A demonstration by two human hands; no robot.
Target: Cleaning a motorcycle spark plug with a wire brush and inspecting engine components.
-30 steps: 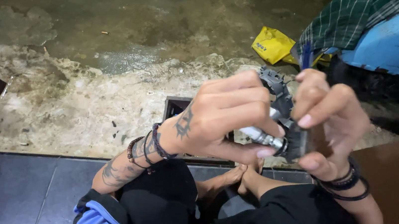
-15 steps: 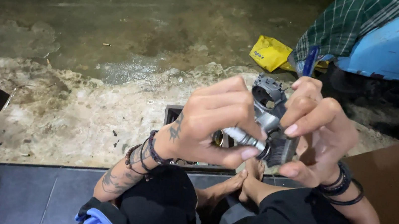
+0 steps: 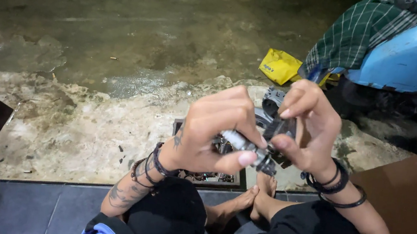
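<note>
A seated person's left hand (image 3: 214, 133) pinches a small white-and-metal spark plug (image 3: 246, 148) between thumb and fingers, tip pointing right. The right hand (image 3: 308, 125) grips a dark metal part (image 3: 276, 129) that touches the plug's tip, both held above the knees. Black bands circle each wrist. Below the hands sits a dark tray (image 3: 201, 176) of small parts on wet, rough ground. A yellow packet (image 3: 279, 66) lies beyond, beside a blue scooter (image 3: 414, 57) draped with green checked cloth (image 3: 356, 34).
</note>
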